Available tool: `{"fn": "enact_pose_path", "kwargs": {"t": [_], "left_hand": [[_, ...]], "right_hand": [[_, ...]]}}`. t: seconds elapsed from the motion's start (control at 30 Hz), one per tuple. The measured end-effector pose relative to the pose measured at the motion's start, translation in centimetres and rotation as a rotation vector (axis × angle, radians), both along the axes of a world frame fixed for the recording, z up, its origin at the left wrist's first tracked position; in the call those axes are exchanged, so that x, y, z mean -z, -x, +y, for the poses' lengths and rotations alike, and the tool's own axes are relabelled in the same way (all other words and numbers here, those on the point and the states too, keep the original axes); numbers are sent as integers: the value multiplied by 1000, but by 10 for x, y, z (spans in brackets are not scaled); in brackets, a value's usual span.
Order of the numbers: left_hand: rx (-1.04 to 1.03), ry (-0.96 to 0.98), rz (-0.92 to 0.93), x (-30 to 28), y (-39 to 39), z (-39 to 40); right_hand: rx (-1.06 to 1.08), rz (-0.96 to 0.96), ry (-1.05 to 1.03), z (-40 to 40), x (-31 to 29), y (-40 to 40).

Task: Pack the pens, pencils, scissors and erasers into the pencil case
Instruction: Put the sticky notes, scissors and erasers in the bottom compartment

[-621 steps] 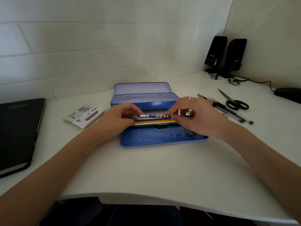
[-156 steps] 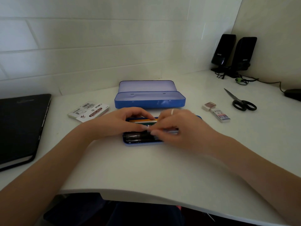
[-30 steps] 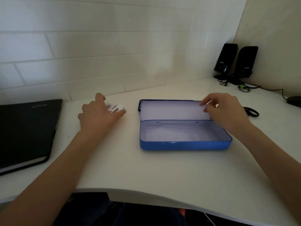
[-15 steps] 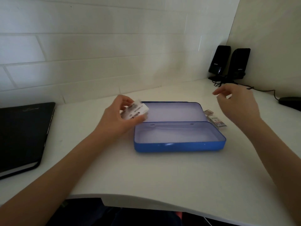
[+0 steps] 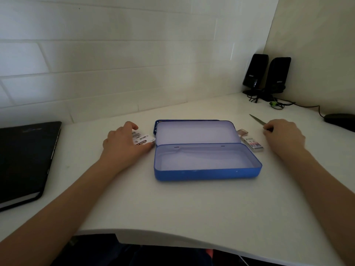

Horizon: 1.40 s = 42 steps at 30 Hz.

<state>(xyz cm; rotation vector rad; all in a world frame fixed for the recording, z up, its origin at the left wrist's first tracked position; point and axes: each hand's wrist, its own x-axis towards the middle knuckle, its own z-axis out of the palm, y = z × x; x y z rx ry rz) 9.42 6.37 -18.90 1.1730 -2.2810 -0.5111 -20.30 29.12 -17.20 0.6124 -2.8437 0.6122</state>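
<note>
The blue pencil case point(image 5: 207, 173) lies open in the middle of the white desk, and its near half shows an empty pale inside. My left hand point(image 5: 123, 144) holds a white sticky-note pack point(image 5: 143, 140) on the desk just left of the case. My right hand point(image 5: 284, 135) is curled over the handles of the scissors point(image 5: 257, 119), whose blade tip sticks out to the left; the handles are hidden. A small brownish eraser point(image 5: 242, 132) and a white labelled eraser point(image 5: 254, 144) lie between the case and my right hand. No pens or pencils are in view.
A black laptop point(image 5: 23, 160) lies at the left edge. Two black speakers point(image 5: 267, 75) with cables stand in the back right corner, and a dark mouse point(image 5: 340, 120) sits at far right. The desk's front edge point(image 5: 172, 237) curves below the case.
My left hand has lowered the sticky-note pack from above the case's corner to the desk left of it. My right hand has dropped from mid-air onto the scissors.
</note>
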Motion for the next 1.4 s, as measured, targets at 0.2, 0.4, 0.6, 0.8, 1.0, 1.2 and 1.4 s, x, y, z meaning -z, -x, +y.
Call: {"fn": "enact_pose_path", "kwargs": {"t": [0.2, 0.4, 0.6, 0.8, 1.0, 1.2, 1.4], "left_hand": [[-3, 28, -39, -1, 0, 2], [0, 36, -53, -2, 0, 5], [1, 28, -56, -4, -2, 6], [2, 40, -57, -4, -1, 5], [-3, 45, -50, -3, 0, 4], [-2, 45, -3, -3, -1, 4], [5, 49, 71, -4, -1, 5]], "right_hand": [[-46, 52, 214, -6, 0, -6], [-115, 24, 620, -5, -22, -31], [-292, -258, 845, -17, -36, -66], [-469, -362, 899, -21, -48, -98], [-609, -366, 353, -14, -51, -95], [-762, -484, 123, -15, -47, -103], [-820, -283, 34, -22, -32, -104]]}}
